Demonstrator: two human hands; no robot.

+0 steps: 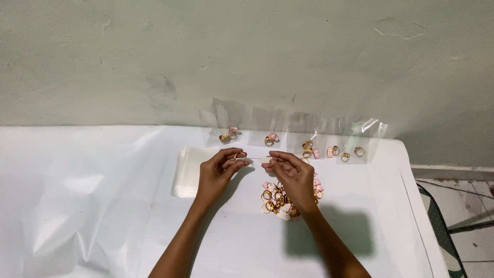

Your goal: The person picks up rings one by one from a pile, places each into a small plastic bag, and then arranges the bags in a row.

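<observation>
Gold ring [237, 155] pinched at fingertips of left hand [218, 172], above counter [92, 206] and just over near edge of clear bag stack [190, 172]. Small white tag [266, 160] pinched by right hand [293, 177]; a fine thread between ring and tag suggested, too thin to confirm.

Risks, as judged: ring likely to slip from so light a fingertip pinch and roll across the smooth white sheet, possibly toward the counter's right edge and the tiled floor [463, 201]; tag thread, if present, liable to snag or snap under a sideways pull; right wrist, hanging directly over loose ring pile [285, 198], apt to scatter it if lowered; row of filled bags [288, 136] leaning on wall [247, 56], light enough to topple from a brush of the fingers.

Pose: both forearms entering from lower edge, converging toward centre; wrists slightly raised; both hands closed in precision pinches, thumb against forefingers, remaining fingers curled; fingertips of the two hands near, not touching.
</observation>
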